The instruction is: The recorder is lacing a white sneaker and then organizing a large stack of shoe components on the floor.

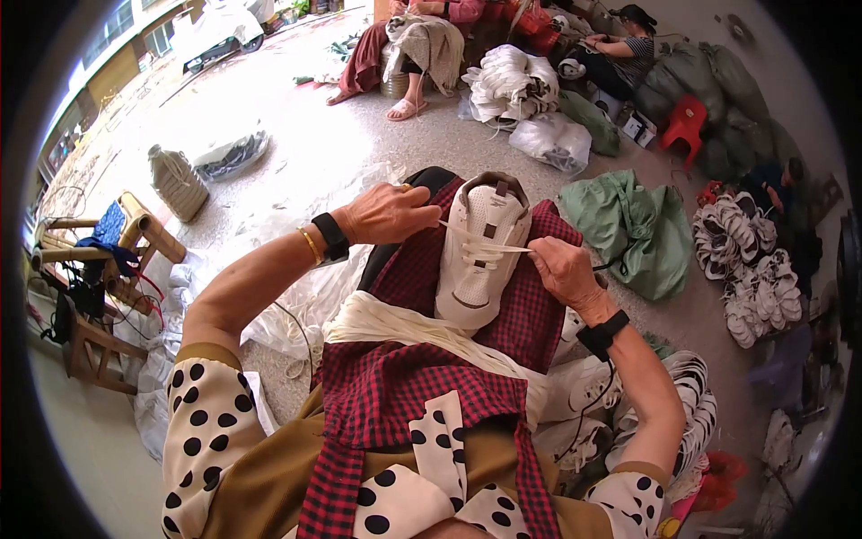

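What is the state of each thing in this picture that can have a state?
White shoe: lying on the lap, partly laced.
Lace: pulled taut between both hands.
Left hand: pinching the lace.
Right hand: gripping the lace.
Green bag: open, slumped on the floor.

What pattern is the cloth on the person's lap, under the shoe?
Red and black check, shown best in the head view: the cloth lies under the white shoe.

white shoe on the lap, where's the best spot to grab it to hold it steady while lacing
Grip the white shoe by its far, toe-side end, coming from the left side, where the left hand already rests. It lies sole-down along the checked apron, and the lace crosses the middle, so the sides there should stay free.
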Available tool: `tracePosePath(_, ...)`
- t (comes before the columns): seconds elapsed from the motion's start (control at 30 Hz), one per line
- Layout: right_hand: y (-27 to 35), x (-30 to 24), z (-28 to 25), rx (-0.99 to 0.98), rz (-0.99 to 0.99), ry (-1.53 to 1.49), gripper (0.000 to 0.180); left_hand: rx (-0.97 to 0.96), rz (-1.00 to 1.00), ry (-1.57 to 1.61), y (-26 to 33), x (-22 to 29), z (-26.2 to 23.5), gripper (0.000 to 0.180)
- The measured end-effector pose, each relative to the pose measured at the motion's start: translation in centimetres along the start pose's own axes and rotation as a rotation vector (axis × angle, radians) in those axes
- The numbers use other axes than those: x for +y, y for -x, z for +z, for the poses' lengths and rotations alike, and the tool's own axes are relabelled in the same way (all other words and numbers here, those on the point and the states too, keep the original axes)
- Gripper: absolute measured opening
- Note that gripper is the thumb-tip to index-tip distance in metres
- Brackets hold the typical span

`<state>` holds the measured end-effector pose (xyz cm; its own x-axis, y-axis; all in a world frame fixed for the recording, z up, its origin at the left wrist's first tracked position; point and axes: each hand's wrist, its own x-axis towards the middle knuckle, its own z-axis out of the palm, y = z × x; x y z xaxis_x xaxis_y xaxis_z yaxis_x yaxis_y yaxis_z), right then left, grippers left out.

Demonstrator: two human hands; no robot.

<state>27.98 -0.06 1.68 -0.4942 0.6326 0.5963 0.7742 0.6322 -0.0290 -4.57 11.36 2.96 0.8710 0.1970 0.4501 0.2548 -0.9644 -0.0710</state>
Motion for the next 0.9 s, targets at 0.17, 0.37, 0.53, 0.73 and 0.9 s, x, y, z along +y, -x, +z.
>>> tracePosePath(0.17,3.1,2.8,-2.3,-0.015,0.037,0.033,0.007,-0.006,-0.193,-0.053,4.2,-3.4,-1.8,0.012)
tracePosePath(0.37,10.6,7.8,-14.7,-0.062,0.45,0.332,0.015,0.111,-0.591,-0.314,14.2,-8.3,-12.1,0.019)
tracePosePath(0.53,16.3,10.0,-23.9,-0.047,0.737,0.62,0.018,0.262,-0.717,-0.478,19.4,-8.9,-19.7,0.011)
tracePosePath(0.73,17.9,7.7,-26.5,0.225,0.488,1.02,0.02,0.457,-0.547,-0.853,19.4,-6.7,-21.5,0.012)
tracePosePath(0.9,16.8,3.3,-18.7,0.881,0.66,0.713,0.023,0.729,-0.752,-0.798,17.1,-2.5,-16.8,0.022)
